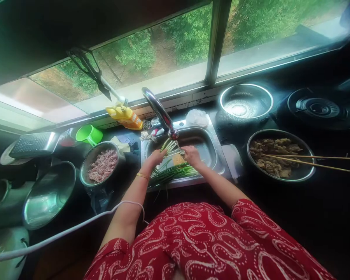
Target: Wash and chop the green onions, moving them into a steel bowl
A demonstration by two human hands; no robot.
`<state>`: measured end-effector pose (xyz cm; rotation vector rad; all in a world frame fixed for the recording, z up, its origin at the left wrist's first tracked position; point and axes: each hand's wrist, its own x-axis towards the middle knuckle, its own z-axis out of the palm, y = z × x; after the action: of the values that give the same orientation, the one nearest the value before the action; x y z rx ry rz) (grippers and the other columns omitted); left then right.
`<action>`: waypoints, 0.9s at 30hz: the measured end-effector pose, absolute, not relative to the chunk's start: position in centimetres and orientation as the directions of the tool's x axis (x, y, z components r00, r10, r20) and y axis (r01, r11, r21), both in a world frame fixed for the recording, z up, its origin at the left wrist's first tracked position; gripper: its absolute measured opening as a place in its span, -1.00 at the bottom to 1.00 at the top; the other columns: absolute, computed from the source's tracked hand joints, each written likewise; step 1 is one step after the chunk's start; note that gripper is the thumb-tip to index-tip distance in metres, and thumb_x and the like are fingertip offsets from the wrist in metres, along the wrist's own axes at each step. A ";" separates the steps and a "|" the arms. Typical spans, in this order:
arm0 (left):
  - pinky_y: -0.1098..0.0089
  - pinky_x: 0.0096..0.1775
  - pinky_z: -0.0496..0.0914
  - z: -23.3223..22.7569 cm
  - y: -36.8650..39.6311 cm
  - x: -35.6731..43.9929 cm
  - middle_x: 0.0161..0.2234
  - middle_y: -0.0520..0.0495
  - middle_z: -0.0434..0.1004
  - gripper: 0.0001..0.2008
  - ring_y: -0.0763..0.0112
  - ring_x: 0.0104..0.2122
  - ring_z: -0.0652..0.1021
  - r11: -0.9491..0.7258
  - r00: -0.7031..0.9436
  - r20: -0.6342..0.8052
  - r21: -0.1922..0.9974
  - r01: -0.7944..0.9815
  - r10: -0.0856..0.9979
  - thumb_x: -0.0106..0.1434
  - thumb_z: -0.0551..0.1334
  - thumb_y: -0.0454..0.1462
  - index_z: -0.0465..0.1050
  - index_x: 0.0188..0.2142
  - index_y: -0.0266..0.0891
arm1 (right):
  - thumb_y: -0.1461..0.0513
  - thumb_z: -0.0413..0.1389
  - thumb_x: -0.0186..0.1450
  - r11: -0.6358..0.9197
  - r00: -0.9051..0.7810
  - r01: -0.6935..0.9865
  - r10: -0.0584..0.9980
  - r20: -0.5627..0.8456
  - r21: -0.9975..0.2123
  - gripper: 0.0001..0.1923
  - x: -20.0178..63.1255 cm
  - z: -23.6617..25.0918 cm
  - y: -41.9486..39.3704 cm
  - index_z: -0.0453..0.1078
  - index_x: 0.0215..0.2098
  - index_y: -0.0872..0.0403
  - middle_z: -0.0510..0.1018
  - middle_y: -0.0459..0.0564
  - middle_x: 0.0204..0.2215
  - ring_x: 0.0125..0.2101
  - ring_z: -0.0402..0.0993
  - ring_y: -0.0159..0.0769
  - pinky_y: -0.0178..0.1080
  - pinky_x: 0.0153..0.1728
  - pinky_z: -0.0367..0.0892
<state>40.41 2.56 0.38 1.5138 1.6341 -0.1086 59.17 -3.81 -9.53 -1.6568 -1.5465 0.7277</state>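
Observation:
My left hand (156, 157) is closed around a bunch of scallions. Their white stems (170, 146) fan out beneath the faucet spout, and the long green leaves (173, 173) spread across the front of the sink. Close by on the right, my right hand (191, 155) is closed with its fingertips pinched beside the white ends; what lies between them is too small to make out. Both hands are over the metal sink (211, 142), under the curved chrome faucet (159, 111). A brownish patch (178, 159) shows in the sink between the hands.
Left stand a bowl of minced meat (102, 166), a steel basin (51, 198) and a green cup (89, 135). A yellow bottle (125, 116) lies behind. Right are a steel strainer (246, 102) and a food bowl (275, 157) with chopsticks (309, 160). A white cable (76, 227) crosses my left arm.

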 end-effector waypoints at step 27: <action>0.44 -0.42 0.40 -1.8 1.8 43.2 -0.42 -0.05 0.47 -0.66 0.48 -0.47 0.49 0.306 0.447 -0.584 0.777 0.550 0.678 0.25 0.19 -0.06 0.41 -0.21 -0.33 | 0.15 0.22 0.10 -0.223 0.073 -0.829 0.866 -0.494 -0.513 -0.84 55.6 -9.0 -2.7 0.34 -0.44 0.04 0.50 -0.15 -0.58 -0.53 0.41 -0.37 -0.32 -0.48 0.34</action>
<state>43.18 1.80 -1.77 1.3515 1.2049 0.1194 55.58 -2.69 -8.98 -0.8848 -0.0555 1.5630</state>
